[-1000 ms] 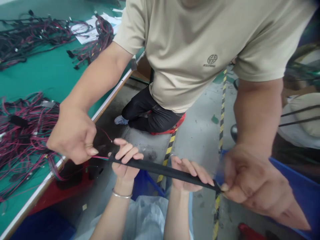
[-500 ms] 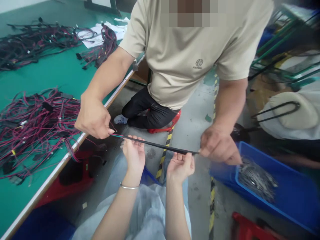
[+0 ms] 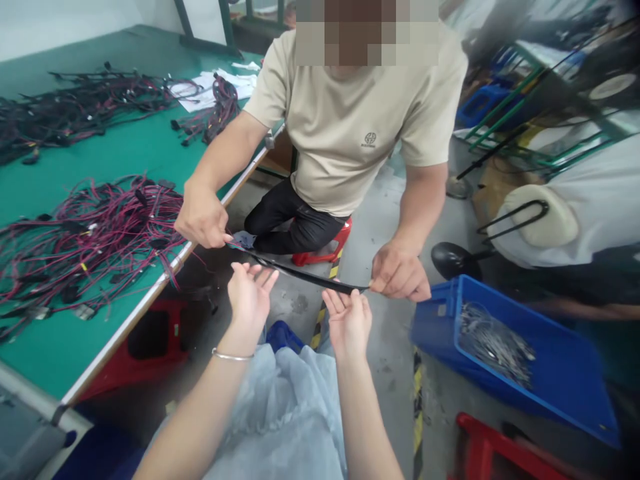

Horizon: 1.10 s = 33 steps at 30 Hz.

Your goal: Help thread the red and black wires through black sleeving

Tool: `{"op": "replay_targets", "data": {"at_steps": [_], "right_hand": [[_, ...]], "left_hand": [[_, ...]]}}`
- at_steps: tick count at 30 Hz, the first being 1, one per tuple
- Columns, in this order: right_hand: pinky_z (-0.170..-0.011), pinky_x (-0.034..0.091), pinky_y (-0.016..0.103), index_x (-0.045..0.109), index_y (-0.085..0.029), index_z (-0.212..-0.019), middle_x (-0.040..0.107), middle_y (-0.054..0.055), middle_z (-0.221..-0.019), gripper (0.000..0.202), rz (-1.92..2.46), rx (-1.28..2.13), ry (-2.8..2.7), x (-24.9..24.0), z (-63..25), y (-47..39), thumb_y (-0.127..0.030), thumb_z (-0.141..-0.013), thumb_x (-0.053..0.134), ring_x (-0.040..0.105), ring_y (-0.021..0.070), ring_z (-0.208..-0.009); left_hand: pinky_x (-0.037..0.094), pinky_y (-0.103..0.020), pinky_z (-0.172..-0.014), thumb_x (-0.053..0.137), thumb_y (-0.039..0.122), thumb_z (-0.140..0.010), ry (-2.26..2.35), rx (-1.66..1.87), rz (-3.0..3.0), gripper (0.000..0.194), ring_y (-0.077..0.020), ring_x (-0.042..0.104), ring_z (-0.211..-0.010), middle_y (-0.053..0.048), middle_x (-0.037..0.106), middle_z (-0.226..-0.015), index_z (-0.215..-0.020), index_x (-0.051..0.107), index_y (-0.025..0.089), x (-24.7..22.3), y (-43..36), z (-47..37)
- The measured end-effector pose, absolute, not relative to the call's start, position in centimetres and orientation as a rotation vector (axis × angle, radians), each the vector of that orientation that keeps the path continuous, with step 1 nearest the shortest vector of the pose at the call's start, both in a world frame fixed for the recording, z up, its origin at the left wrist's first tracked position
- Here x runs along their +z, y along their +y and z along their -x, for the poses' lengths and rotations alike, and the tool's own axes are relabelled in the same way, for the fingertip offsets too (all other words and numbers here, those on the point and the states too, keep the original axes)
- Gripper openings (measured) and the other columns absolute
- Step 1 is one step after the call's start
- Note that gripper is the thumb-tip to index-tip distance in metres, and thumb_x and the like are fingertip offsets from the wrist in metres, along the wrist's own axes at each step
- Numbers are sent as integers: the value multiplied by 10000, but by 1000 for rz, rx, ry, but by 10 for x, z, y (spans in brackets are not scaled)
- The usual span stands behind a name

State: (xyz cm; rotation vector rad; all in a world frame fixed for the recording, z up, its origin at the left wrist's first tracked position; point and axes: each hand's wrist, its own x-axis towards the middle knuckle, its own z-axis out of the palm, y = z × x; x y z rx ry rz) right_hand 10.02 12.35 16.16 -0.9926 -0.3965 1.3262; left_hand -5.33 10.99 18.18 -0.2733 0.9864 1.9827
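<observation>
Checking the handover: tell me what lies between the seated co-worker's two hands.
In the head view, a black woven sleeve spans from one co-worker hand to the other, above the wearer's open left hand and right hand.

A green worktop (image 3: pixel 115 150) is strewn with red-and-black wire bundles (image 3: pixel 95 230) near, darker harnesses (image 3: pixel 75 110) and papers (image 3: pixel 210 90) far.

One marking noted: a small dark round emblem (image 3: pixel 370 138) with a line of tiny lettering beneath it, printed on the chest of the co-worker's beige T-shirt (image 3: pixel 345 127). The lettering is too small to read. White paper sheets (image 3: pixel 200 93) near the bench's far edge show no legible print.
</observation>
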Motion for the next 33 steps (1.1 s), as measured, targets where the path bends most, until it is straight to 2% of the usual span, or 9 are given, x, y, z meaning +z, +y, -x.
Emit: {"op": "replay_targets", "data": {"at_steps": [3, 7, 12, 14, 18, 22, 25, 28, 33], "right_hand": [[-692, 573, 375, 362, -201, -727, 667, 14, -637, 279, 1033, 1409, -360, 169, -106, 121, -283, -717, 628, 688, 203, -675], [-745, 562, 395, 381, -196, -725, 665, 14, -655, 243, 998, 1396, -387, 167, -109, 122, -271, -729, 611, 689, 203, -705], [-798, 538, 439, 356, -198, -689, 616, -55, -622, 383, 910, 1326, -488, 153, -108, 124, -338, -635, 709, 687, 202, -705], [-816, 529, 440, 353, -198, -687, 610, -56, -618, 405, 887, 1308, -485, 150, -106, 125, -343, -616, 724, 685, 197, -712], [-791, 538, 422, 364, -201, -698, 582, -70, -569, 385, 882, 1249, -412, 148, -99, 129, -332, -621, 718, 679, 182, -674], [-709, 559, 363, 380, -199, -737, 593, -61, -543, 343, 940, 1130, -455, 138, -93, 133, -362, -666, 672, 666, 158, -596], [-640, 563, 319, 377, -201, -749, 572, -82, -506, 341, 993, 1031, -484, 128, -90, 133, -359, -667, 668, 648, 143, -533], [-703, 561, 331, 416, -184, -741, 618, -41, -560, 296, 961, 1156, -441, 128, -90, 128, -317, -670, 670, 662, 145, -600], [-843, 532, 325, 534, -146, -785, 690, 35, -739, 51, 905, 1431, -177, 158, -100, 115, -173, -759, 568, 671, 130, -762]], "left_hand": [[495, -289, -591, 345, 330, -920, 1101, 1953, 216, 259, -137, 605, -561, 32, 488, -572, -742, 450, 175, 178, 102, 67], [430, -203, -535, 467, 411, -864, 1094, 1892, 67, 243, -98, 594, -619, -36, 599, -848, -865, 515, 173, 160, 105, 71], [452, -269, -798, 495, 394, -855, 518, 1741, -188, 284, -158, 586, -984, -58, 588, -1124, -1066, 583, 226, 139, 128, 71], [441, -320, -855, 469, 393, -869, 404, 1716, -128, 266, -175, 587, -991, -49, 629, -1026, -1004, 616, 217, 135, 137, 74], [462, -289, -827, 413, 180, -900, 525, 1819, 59, 231, -103, 624, -728, 1, 610, -684, -746, 585, 159, 134, 144, 76], [501, -269, -745, 460, 168, -871, 707, 1917, 38, 159, -120, 637, -704, -11, 608, -686, -723, 515, 146, 139, 133, 68], [515, -225, -626, 482, 212, -864, 917, 1979, 61, 165, -76, 589, -541, 38, 549, -611, -712, 448, 157, 142, 120, 63], [520, -213, -555, 463, 226, -873, 1074, 1972, 60, 178, -58, 543, -447, 73, 471, -552, -713, 415, 164, 148, 112, 64], [544, -267, -541, 386, 232, -904, 1226, 1845, -45, 153, -126, 621, -520, 46, 488, -585, -764, 398, 171, 166, 105, 66]]}}
